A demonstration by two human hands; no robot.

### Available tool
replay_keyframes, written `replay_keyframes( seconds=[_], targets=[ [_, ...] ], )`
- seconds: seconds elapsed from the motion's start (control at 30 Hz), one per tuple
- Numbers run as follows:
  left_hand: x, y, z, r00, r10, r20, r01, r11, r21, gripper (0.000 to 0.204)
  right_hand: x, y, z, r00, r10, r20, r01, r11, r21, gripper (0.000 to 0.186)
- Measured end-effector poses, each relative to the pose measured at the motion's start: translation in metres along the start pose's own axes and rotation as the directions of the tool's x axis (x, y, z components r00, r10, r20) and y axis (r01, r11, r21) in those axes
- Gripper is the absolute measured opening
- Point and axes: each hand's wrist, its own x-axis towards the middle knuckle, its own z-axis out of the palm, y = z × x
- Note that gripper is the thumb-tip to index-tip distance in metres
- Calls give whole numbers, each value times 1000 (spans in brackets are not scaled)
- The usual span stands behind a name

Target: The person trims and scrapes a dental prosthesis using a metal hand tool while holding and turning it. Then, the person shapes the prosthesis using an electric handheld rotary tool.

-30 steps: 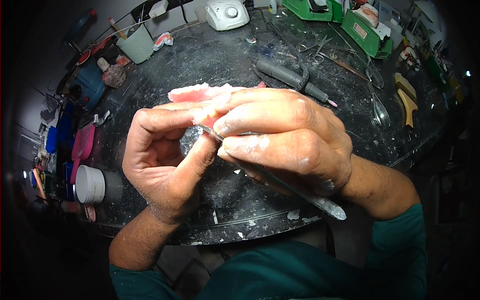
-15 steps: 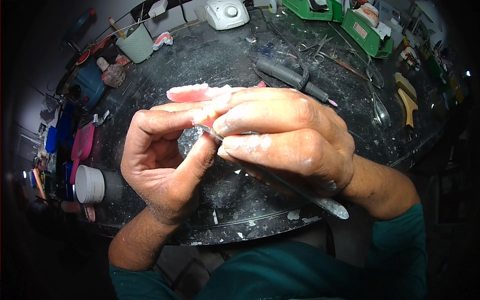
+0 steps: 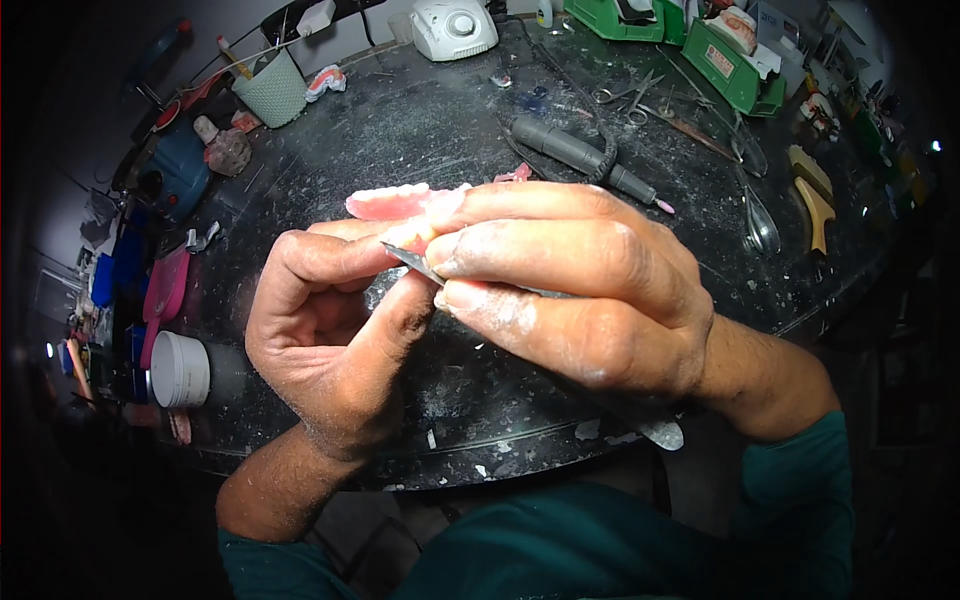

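Note:
A pink dental piece with pale teeth (image 3: 385,203) is pinched in my left hand (image 3: 320,340), whose fingers are curled beneath and around its near part. My right hand (image 3: 600,280) grips a thin metal blade tool (image 3: 410,258); its tip lies at the near edge of the pink piece, just above my left thumb. The tool's rounded end (image 3: 660,432) pokes out below my right hand, and most of its shaft is hidden. The right fingertips also rest against the pink piece, so both hands touch it.
Dusty dark workbench (image 3: 420,130) holds a grey rotary handpiece (image 3: 560,145), scissors (image 3: 635,105), a metal spoon (image 3: 760,225) and a wooden-handled brush (image 3: 815,210). Behind are a white control box (image 3: 452,30) and green bins (image 3: 730,75); at left, a white tub (image 3: 180,368) and pink tray (image 3: 160,300).
Both hands and the pink piece have shifted slightly down. The blade's tip now shows more clearly, and the tool's rounded end has moved down and to the left.

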Motion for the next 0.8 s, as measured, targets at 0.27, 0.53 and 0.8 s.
replay_keyframes(
  seconds=[0.27, 0.53, 0.8],
  targets=[
    [0, 1, 3, 1000, 21, -8, -22, 1000, -21, 21, 1, -2, -3, 999, 33, 19, -34, 999, 20, 33],
    [-1, 4, 4, 999, -23, -46, 28, 995, 91, 23, 0, 4, 1, 996, -86, 13, 87, 993, -81, 28],
    [1, 4, 6, 998, -12, -58, 22, 986, 165, 24, -4, 6, -1, 999, 19, 37, -21, 998, 55, 37]
  ],
)
